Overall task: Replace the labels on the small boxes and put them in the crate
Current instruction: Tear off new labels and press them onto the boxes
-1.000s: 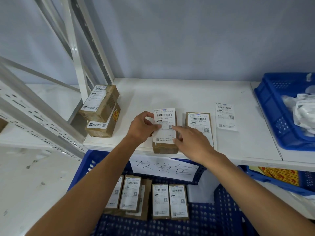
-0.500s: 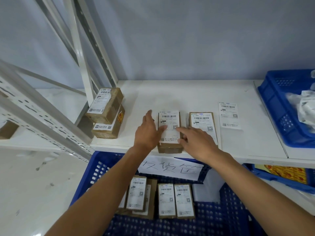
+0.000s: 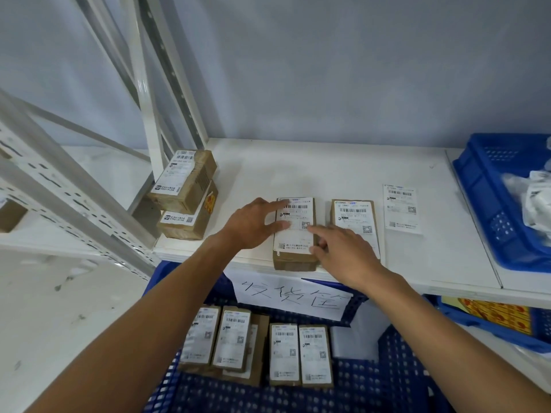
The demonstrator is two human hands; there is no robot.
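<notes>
Two hands are on one job: the left hand (image 3: 253, 226) and the right hand (image 3: 343, 251) both press on the label (image 3: 298, 213) on top of the box (image 3: 293, 262) at the front edge of the shelf (image 3: 298, 168). A second ago the left hand held the label's left edge with curled fingers. Half a second ago it had let go and opened. Now its fingers lie straight and spread over the label's upper left part, gripping nothing. The right hand has barely shifted. Its forefinger rests on the label near the square code, its thumb touches the box's right edge, and it holds nothing either. The label now sits square on the box top, so I judge the sticking done and this a last smoothing pass.

At 3 o'clock from this box, just beside it, a second box (image 3: 354, 222) already wears its label. Farther out at 3 o'clock a loose label (image 3: 401, 208) lies on the shelf. At 9 o'clock two stacked boxes (image 3: 190, 192) wait, probably not yet relabelled. At 6 o'clock, below the shelf edge, the crate (image 3: 268, 394) holds at least four labelled boxes (image 3: 284, 353). The likely next move is to grip this box and lower it toward 6 o'clock into the crate.
</notes>
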